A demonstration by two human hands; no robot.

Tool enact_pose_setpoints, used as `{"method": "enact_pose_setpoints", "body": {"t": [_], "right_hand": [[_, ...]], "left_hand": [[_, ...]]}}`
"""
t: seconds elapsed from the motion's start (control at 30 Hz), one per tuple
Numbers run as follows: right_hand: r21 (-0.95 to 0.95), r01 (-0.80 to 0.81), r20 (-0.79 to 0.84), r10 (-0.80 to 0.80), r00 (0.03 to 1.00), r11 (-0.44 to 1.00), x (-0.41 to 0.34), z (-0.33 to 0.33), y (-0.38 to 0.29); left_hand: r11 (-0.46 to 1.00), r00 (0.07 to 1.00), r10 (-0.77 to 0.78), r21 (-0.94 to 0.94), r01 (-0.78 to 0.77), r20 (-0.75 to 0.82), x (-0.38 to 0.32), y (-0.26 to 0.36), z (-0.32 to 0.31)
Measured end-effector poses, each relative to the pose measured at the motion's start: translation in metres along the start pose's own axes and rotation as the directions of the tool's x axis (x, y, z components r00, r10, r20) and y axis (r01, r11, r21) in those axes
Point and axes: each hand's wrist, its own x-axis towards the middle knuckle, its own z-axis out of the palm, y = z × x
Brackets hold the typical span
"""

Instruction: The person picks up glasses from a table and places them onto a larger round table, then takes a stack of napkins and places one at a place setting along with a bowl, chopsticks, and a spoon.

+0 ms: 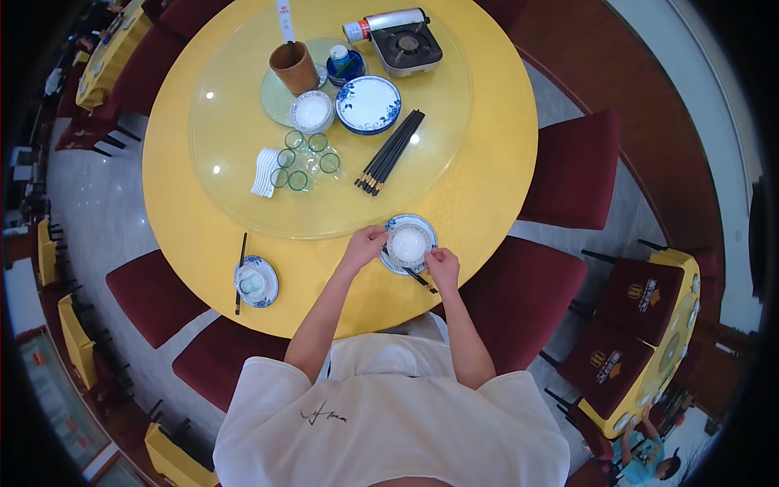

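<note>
My left hand [368, 242] and my right hand [442, 265] grip opposite sides of a small patterned bowl [408, 245], which is over a blue-and-white plate [417, 218] near the table's edge. Whether the bowl touches the plate I cannot tell. A pair of black chopsticks [421, 281] lies at the plate, partly hidden by the bowl. Further left, another plate [266, 265] carries a bowl with a glass [251, 283] in it, and chopsticks [242, 268] lie along its left side.
On the glass turntable [231, 207] stand stacked plates [368, 105], stacked bowls [312, 111], several glasses [297, 180], white spoons [265, 173], black chopsticks [391, 152], a brown cylindrical container [292, 66] and a portable gas stove [406, 45]. Dark red chairs [517, 298] surround the yellow table. A person [648, 453] is at another table, lower right.
</note>
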Motion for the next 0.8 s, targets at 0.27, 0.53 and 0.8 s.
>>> {"method": "enact_pose_setpoints", "body": {"t": [0.27, 0.53, 0.8], "right_hand": [[-0.111, 0.397, -0.077, -0.406, 0.911, 0.911, 0.007, 0.023, -0.072], [-0.259, 0.743, 0.351, -0.656, 0.668, 0.617, 0.050, 0.161, -0.182], [-0.444, 0.696, 0.402, -0.569, 0.717, 0.564, 0.079, 0.227, -0.182]], "left_hand": [[0.991, 0.986, -0.036, -0.135, 0.014, -0.163, -0.051, -0.005, -0.039], [0.957, 0.975, -0.115, -0.283, 0.058, -0.191, -0.113, -0.034, -0.065], [0.904, 0.949, -0.130, -0.428, -0.005, -0.286, -0.149, -0.063, -0.092]]}}
